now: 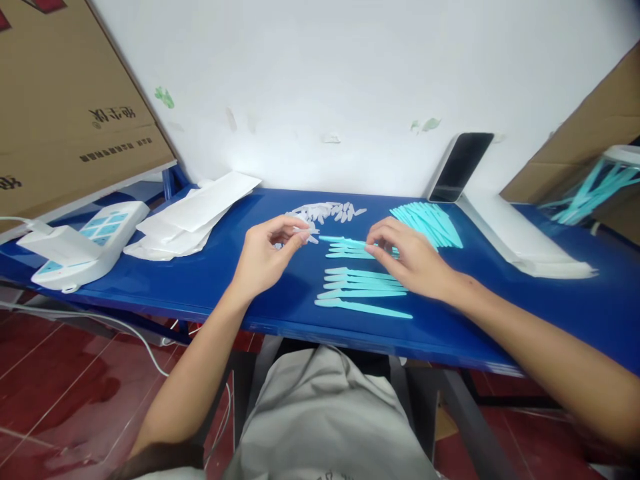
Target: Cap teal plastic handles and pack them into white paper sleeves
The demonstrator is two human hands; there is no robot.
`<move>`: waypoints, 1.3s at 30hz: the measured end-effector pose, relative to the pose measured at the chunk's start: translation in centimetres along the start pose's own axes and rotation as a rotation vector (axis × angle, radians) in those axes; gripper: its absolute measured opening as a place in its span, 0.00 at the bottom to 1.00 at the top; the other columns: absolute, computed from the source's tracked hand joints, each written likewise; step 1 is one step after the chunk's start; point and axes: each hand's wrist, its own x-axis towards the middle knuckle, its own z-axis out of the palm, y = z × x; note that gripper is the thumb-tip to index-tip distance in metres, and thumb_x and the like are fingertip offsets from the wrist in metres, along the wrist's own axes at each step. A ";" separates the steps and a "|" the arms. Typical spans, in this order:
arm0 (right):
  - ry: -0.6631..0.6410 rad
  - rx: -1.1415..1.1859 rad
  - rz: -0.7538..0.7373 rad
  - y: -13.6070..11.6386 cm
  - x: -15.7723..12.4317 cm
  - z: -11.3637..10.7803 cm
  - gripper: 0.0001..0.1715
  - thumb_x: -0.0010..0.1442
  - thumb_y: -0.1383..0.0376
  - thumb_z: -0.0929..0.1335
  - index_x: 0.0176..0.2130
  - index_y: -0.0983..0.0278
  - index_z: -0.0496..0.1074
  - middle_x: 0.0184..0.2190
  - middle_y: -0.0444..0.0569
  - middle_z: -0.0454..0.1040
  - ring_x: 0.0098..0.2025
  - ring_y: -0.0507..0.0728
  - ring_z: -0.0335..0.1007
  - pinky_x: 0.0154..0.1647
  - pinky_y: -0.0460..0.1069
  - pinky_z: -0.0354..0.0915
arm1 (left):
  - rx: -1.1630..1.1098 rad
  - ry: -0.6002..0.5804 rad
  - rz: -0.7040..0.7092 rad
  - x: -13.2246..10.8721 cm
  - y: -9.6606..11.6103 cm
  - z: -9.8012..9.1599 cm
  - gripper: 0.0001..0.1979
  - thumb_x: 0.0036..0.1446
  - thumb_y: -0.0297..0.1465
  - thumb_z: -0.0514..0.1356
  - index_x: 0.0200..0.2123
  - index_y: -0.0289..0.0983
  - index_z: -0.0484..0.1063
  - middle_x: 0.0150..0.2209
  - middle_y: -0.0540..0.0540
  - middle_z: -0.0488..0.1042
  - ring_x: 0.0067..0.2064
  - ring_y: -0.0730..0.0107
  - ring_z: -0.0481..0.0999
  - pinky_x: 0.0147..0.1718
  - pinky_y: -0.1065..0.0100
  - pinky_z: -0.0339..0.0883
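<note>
My left hand (270,253) pinches a small translucent white cap (313,231) between thumb and fingertips. In my right hand (405,252) is a turquoise eyebrow razor (345,240), its blade end pointing left toward the cap, apparently a small gap apart. Below my hands several turquoise razors (367,283) lie in a rough column, heads to the left; some sit partly behind my right hand. Past my left fingers a loose pile of translucent caps (325,211) is spread on the blue table (200,287). A heap of turquoise razors (430,223) lies beyond my right hand.
White paper bags (200,213) and a power strip (95,243) with a plugged-in charger (60,247) lie at left. A phone (461,167) leans against the white wall. Farther right are a white packet stack (530,243) and a clear container of razors (600,187). Cardboard boxes (60,87) flank the table.
</note>
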 end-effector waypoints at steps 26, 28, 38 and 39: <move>-0.040 0.006 0.058 -0.3 -0.1 0.3 0.08 0.73 0.60 0.62 0.45 0.60 0.67 0.26 0.41 0.69 0.24 0.53 0.61 0.29 0.49 0.55 | 0.086 -0.111 0.041 -0.1 0.1 0.0 0.09 0.60 0.38 0.70 0.39 0.40 0.86 0.38 0.46 0.85 0.37 0.65 0.82 0.36 0.68 0.72; -0.017 0.015 0.045 -0.6 -0.1 0.4 0.08 0.74 0.60 0.62 0.45 0.60 0.67 0.26 0.40 0.69 0.24 0.52 0.61 0.29 0.49 0.56 | 0.115 -0.153 0.058 -0.3 0.3 0.2 0.08 0.61 0.37 0.69 0.39 0.40 0.86 0.38 0.47 0.86 0.37 0.65 0.82 0.36 0.68 0.71; 0.149 -0.191 0.038 -1.3 -0.3 -0.3 0.11 0.71 0.59 0.63 0.39 0.62 0.71 0.29 0.45 0.76 0.25 0.53 0.67 0.29 0.49 0.58 | 0.217 -0.199 0.037 -0.6 0.5 1.7 0.06 0.63 0.34 0.67 0.38 0.39 0.83 0.38 0.49 0.85 0.36 0.68 0.82 0.36 0.69 0.72; 0.138 -0.233 0.060 -1.0 -0.3 -0.3 0.12 0.70 0.59 0.64 0.38 0.62 0.72 0.28 0.45 0.76 0.25 0.53 0.68 0.29 0.49 0.56 | 0.210 -0.165 0.026 -0.6 0.4 1.6 0.06 0.63 0.34 0.67 0.38 0.38 0.83 0.37 0.48 0.85 0.37 0.67 0.82 0.36 0.69 0.72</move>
